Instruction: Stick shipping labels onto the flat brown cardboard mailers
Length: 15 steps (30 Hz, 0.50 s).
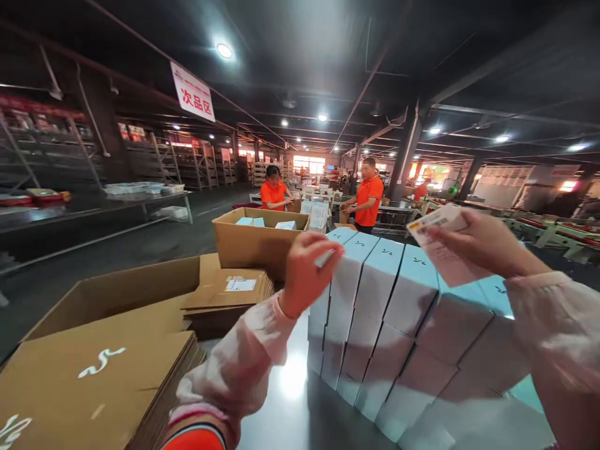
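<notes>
Head view, nearest first: a pale pink oversleeve (237,369) covers the left forearm, with an orange cuff (193,439) showing at the bottom edge. The left hand (307,275) is curled with its fingers (323,250) pressed together, just above the near corner of the stacked boxes (370,312). A thin pale strip (324,258) sticks out beneath those fingers, though I cannot tell whether they grip it. The right hand (482,247) is raised over the stack, its fingers (434,234) pinching the edge of a printed slip (443,247), which stands clear of the boxes.

These white boxes with pale blue tops stand in tight rows on a dark glossy table (290,400). To the left lie flattened cardboard cartons (94,381), and a smaller labelled stack (229,294) sits beyond them. Past that, an open carton (257,240) holds pale blue boxes.

Farther off, two co-workers in orange polo shirts (368,197) stand at tables, and a hanging sign with red characters (192,92) is suspended from the ceiling. Metal shelving (187,162) lines the left wall.
</notes>
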### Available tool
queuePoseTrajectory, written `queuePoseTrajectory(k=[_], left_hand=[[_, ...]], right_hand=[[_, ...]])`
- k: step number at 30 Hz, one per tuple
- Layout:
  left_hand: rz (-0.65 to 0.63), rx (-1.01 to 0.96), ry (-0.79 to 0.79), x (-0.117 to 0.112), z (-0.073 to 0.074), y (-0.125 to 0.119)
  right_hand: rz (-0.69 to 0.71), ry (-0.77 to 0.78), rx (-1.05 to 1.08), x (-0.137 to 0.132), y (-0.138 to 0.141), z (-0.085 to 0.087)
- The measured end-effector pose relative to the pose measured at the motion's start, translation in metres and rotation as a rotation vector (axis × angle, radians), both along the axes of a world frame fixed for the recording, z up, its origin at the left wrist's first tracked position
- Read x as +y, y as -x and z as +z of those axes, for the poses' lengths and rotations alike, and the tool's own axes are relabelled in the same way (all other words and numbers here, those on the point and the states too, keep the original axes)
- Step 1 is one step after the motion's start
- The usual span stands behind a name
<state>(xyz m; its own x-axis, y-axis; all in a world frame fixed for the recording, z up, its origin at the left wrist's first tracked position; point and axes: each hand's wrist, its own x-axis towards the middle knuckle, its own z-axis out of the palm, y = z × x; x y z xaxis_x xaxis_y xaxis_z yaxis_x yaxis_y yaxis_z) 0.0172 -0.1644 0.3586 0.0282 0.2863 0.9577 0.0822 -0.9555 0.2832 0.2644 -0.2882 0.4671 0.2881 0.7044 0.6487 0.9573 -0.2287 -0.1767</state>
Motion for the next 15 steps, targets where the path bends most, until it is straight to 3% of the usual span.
queuePoseTrajectory(k=[3,7,10,15], left_hand=[[-0.182,0.019,-0.045,-0.052,-0.008,-0.005],[-0.399,0.041,0.238,-0.082,-0.029,-0.011],[-0.285,0.151,0.309,-0.083,-0.05,-0.006],[0.032,0.726,0.349,-0.087,-0.082,0.014]], right_hand=[[0.239,-0.056,0.222,-0.019,0.049,-0.015],[0.678,0.025,0.948,-0.03,0.093,-0.07],[0.804,0.155,1.287,-0.034,0.1,-0.112],[0.781,0.256,1.159,-0.031,0.1,-0.175]])
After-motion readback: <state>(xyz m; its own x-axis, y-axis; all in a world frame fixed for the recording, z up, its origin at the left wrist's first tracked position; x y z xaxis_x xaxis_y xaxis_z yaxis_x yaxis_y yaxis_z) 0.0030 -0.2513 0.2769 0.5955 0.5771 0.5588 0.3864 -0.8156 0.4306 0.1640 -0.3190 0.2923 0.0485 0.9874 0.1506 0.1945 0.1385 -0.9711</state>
